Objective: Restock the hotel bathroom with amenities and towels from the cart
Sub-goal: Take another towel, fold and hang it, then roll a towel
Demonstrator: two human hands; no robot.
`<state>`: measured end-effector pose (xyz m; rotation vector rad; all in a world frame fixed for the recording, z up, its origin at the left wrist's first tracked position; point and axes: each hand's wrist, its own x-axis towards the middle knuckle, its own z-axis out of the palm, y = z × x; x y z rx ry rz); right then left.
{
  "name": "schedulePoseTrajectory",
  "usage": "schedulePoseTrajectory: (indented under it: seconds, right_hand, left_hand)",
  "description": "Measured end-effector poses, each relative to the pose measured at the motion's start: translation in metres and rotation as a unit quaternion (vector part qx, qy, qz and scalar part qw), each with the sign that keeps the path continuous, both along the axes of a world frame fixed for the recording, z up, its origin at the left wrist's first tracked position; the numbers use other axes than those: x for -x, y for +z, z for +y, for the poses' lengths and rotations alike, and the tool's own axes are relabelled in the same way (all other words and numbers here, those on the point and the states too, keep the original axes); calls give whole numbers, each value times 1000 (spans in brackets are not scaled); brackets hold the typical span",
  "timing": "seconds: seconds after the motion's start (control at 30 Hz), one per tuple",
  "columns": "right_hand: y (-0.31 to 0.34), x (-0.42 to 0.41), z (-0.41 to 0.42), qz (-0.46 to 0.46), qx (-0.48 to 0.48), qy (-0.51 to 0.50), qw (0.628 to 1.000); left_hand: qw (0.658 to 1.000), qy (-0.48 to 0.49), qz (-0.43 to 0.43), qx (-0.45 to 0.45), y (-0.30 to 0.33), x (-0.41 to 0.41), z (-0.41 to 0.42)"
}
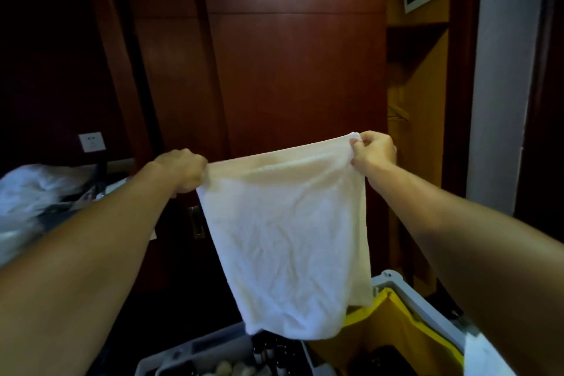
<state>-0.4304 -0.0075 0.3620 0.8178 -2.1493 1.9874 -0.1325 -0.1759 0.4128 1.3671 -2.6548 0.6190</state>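
White towel (pixel 290 238): soft terry cloth, matt, creased. Behind towel, door panels (pixel 293 70): dark red-brown wood, semi-gloss, light glare up top. Below towel, cart frame (pixel 393 279): grey smooth plastic; yellow bag (pixel 396 323): matt fabric. Left of towel, clear bag (pixel 27 189): thin glossy plastic.

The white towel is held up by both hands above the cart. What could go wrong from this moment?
1. The white towel hangs only from its top corners, pinched by the left hand and right hand. If either grip slips, that side will likely drop.
2. Its lower edge hangs just over the yellow bag and the grey tray of small items; lowering it could soil the towel or disturb them.
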Motion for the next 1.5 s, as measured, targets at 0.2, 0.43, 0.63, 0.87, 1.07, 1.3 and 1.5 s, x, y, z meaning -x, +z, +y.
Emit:
schedulePoseTrajectory:
  seconds: [0.2, 0.43, 0.63, 0.87, 1.07, 1.3, 1.5]
  right_hand:
    - [2, 4, -5, -114, 73, 66, 989]
    - [6, 0, -2, -67, 37, 47, 996]
    - [2, -4, -10, -22, -5, 13, 1000]
    - [-6, -6, -13, 3, -30, 8, 1000]
    - [-12, -6, -13, -4, -11, 13, 1000]
    - [-11, -13, -16, -2, -9, 35, 999]
    - [-13, -17, -20, -1, -10, 41, 999]
  left_hand:
    - [894, -83, 417, -144, 0, -7, -21]
    - [736, -110, 602, -292, 8, -5, -23]
    - [932, -104, 306, -162, -6, -14, -30]
    - [966, -115, 194, -128, -19, -11, -26]
    - [930, -73, 281, -223, -24, -13, -27]
    - [818, -2, 431, -381, -33, -11, -28]
    - [843, 109, 388, -357, -27, -16, -27]
